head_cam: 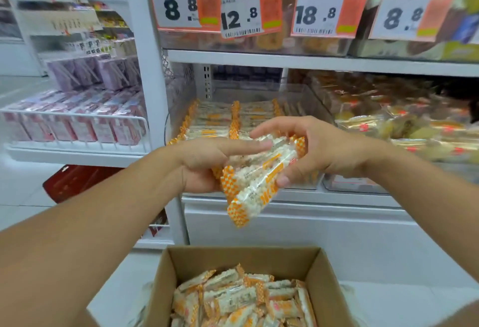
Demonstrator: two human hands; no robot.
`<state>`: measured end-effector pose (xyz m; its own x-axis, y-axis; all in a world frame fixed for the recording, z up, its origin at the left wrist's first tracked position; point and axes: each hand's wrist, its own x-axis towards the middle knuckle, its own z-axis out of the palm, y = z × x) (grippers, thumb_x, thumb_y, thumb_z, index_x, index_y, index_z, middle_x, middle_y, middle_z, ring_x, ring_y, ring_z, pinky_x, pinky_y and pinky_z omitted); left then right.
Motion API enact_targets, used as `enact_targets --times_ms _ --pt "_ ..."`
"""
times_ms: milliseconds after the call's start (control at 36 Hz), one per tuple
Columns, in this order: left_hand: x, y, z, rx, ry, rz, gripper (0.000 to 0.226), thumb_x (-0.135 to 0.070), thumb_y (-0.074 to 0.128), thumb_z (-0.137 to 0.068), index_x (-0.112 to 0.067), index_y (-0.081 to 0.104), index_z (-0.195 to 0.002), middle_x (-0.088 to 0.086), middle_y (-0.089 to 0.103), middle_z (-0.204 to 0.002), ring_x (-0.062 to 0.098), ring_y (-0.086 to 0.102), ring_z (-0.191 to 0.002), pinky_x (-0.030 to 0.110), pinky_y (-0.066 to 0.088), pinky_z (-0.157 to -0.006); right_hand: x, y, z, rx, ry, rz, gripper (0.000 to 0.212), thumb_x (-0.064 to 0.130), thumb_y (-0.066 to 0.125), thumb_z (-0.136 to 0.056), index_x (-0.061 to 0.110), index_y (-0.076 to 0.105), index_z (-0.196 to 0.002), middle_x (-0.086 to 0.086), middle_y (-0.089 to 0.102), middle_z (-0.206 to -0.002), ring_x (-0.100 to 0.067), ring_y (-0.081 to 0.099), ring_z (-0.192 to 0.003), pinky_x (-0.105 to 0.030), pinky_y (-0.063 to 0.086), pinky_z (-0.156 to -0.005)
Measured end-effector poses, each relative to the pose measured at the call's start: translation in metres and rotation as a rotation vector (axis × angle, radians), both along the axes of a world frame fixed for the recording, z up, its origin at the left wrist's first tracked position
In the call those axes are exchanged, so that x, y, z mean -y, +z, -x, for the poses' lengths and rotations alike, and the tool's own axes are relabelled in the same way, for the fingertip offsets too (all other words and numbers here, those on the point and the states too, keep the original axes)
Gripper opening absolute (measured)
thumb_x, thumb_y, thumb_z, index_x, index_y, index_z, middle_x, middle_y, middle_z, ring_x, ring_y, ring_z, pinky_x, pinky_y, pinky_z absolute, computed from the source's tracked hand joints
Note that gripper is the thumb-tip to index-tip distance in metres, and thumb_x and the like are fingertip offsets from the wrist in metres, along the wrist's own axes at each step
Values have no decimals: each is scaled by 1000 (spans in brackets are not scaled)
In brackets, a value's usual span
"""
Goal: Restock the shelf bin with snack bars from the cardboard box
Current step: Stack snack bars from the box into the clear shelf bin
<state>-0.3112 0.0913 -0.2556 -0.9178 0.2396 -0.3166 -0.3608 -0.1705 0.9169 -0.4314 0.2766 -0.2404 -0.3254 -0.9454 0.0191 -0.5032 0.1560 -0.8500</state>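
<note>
- Head view: left hand and right hand both grip a bundle of snack bars, fingers curled over it, thumbs beneath.
- Bundle hangs before the shelf bin's front edge, above the cardboard box.

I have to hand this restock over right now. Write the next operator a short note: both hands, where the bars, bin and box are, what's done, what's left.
Left hand: grips a bundle of snack bars from below, index finger laid straight across the top.
Right hand: grips the same bundle from the right, thumb on its front.
The bundle is in the air in front of the shelf bin, above the cardboard box.
Done: the bin already holds rows of bars, with room at the back.
Left: set this bundle into the bin; many bars remain in the box.
</note>
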Motion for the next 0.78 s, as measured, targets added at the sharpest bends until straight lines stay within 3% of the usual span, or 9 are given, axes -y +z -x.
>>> enact_targets --times_ms 56,111,194,250,306,361,500,611,778 --pt "5 10 10 23 93 -65 65 -56 73 -76 -3 73 -115 16 72 -117 26 71 -101 38 57 -91 5 -5 15 163 -26 65 69 10 93 -60 25 68 -123 -10 69 -119 -38 69 -103 -53 59 -84" --pt "15 20 24 16 312 75 68 -63 55 -89 -2 69 -116 16 74 -110 24 73 -92 37 56 -85 14 -8 27 316 -84 122 65 7 89 -62 24 68 -121 -7 72 -114 -29 72 -101 -40 61 -76" --pt "37 22 43 -177 839 388 41 -47 51 -101 -10 70 -104 7 73 -88 19 70 -68 31 56 -61 37 -14 44 393 -237 179 71 11 91 -60 22 65 -125 -5 74 -113 -18 73 -97 -28 59 -72" --pt "55 8 49 -332 988 818 27 -31 53 -98 -12 72 -98 11 73 -92 28 71 -79 38 59 -72 61 -20 60 354 -368 217 81 25 94 -48 21 66 -123 -6 73 -115 -17 74 -96 -31 60 -76" --pt "69 -11 48 -420 821 1353 22 -22 48 -98 -13 68 -96 11 71 -97 34 65 -92 38 51 -77 88 -25 75 296 -476 234 94 33 100 -35 20 66 -121 -9 72 -119 -20 74 -97 -38 60 -86" --pt "78 -27 47 -389 582 1591 15 -20 44 -101 -12 53 -92 14 63 -99 38 59 -98 36 38 -72 116 -27 92 314 -512 238 88 30 101 -40 19 64 -119 -8 72 -118 -19 75 -96 -37 59 -90" --pt "91 -53 53 -365 242 1820 53 -29 15 -99 -1 52 -124 20 52 -127 39 46 -125 45 39 -102 186 -31 134 84 -541 197 101 56 100 -27 34 62 -118 3 66 -125 -16 67 -110 -36 59 -91" --pt "91 -56 54 -345 215 1926 79 -41 -5 -87 -9 36 -146 15 42 -148 30 41 -136 41 36 -111 218 -38 144 -300 -533 67 83 59 87 -64 32 55 -137 3 54 -142 -15 51 -130 -25 42 -102" --pt "92 -61 53 -438 251 1957 90 -40 -9 -80 -8 35 -152 12 40 -155 26 32 -144 36 24 -121 223 -39 153 -710 -456 -126 94 77 63 -77 30 37 -154 -8 34 -154 -33 26 -146 -45 29 -118"
